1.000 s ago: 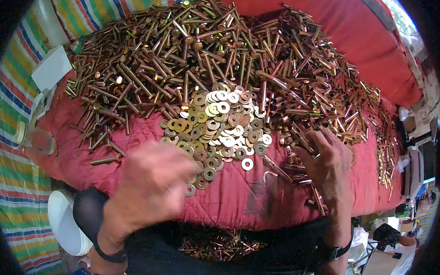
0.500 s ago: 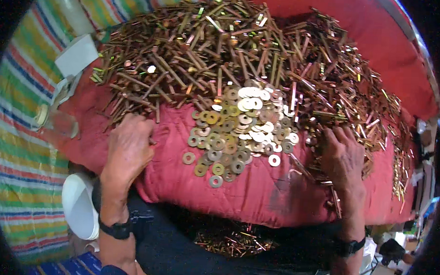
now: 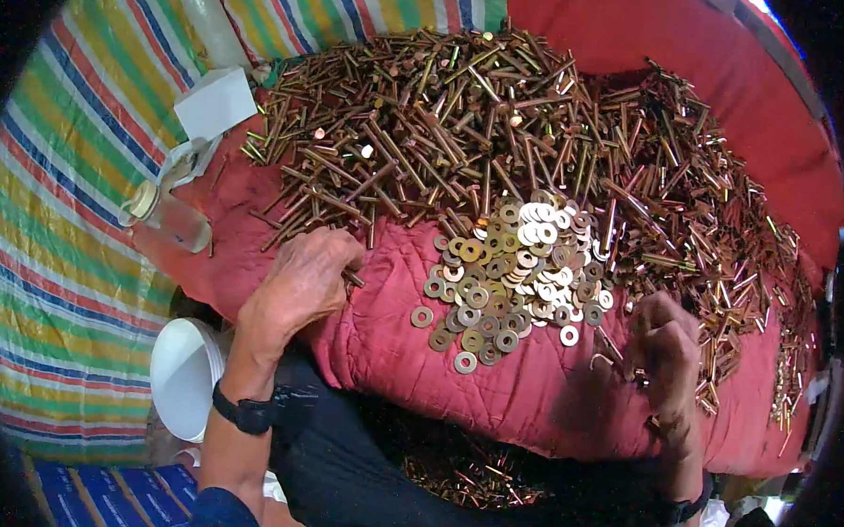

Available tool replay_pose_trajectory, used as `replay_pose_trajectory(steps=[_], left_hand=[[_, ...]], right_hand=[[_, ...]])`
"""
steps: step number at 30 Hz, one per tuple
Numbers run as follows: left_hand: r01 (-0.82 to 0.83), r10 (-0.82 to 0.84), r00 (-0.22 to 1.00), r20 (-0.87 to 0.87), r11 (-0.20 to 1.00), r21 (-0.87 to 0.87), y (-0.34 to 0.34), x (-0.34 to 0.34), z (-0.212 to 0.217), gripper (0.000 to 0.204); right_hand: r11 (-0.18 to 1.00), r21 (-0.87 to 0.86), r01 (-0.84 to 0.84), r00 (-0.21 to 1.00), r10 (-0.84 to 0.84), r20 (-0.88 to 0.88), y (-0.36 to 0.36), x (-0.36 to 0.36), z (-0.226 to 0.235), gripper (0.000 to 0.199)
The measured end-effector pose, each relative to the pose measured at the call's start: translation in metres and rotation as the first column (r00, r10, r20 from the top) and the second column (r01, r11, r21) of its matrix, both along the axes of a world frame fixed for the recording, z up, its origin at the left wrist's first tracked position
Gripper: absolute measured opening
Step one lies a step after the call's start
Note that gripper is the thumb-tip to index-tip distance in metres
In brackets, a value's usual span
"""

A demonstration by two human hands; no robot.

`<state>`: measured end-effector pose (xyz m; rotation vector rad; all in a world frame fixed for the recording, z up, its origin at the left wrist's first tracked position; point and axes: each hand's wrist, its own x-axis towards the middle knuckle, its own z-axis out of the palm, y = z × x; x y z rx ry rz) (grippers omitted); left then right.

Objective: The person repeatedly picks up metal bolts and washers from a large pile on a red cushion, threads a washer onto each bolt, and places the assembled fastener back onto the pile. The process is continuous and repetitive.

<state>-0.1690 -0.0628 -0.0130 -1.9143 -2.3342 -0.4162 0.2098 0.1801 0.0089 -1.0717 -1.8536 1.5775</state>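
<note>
My left hand (image 3: 306, 275) is closed at the near left edge of a large heap of brass-coloured bolts (image 3: 428, 132). The end of a bolt (image 3: 353, 278) sticks out at its fingertips. My right hand (image 3: 665, 349) is curled shut at the near right edge of the heap; whatever its fingers hold is hidden. Between the two hands lies a spread pile of flat round washers (image 3: 506, 286), some silvery and some yellowish. A few loose bolts (image 3: 609, 344) lie just left of my right hand.
Red quilted cloth (image 3: 408, 376) covers the work surface. At the left are a clear bottle (image 3: 179, 223), a white box (image 3: 215, 105) and stacked white buckets (image 3: 180, 380), beside a striped sheet (image 3: 73, 277). More bolts (image 3: 474, 478) lie below, by my lap.
The whole view has shifted, so the heap sits farther right. My right hand has drawn back toward me from the bolts. My left hand stays by the heap's left edge, a bolt end now showing.
</note>
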Motion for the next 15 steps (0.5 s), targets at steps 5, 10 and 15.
replay_pose_trajectory(steps=[5, 10, 15], left_hand=[[0.205, -0.205, 0.96, -0.188, 0.979, -0.024, -0.006, -0.011, 0.002, 0.029], [0.197, -0.213, 0.965, -0.155, 0.974, -0.111, -0.004, -0.009, 0.022, 0.025], [0.19, -0.195, 0.967, -0.163, 0.981, -0.046, -0.003, -0.005, 0.036, 0.023]], right_hand=[[0.994, -0.113, -0.004, 0.997, 0.013, 0.074, -0.018, -0.011, -0.015, 0.018], [0.777, 0.575, -0.255, 0.892, -0.04, 0.45, -0.018, -0.02, -0.026, 0.022], [0.656, 0.706, -0.267, 0.924, -0.032, 0.38, -0.013, -0.018, -0.034, 0.023]])
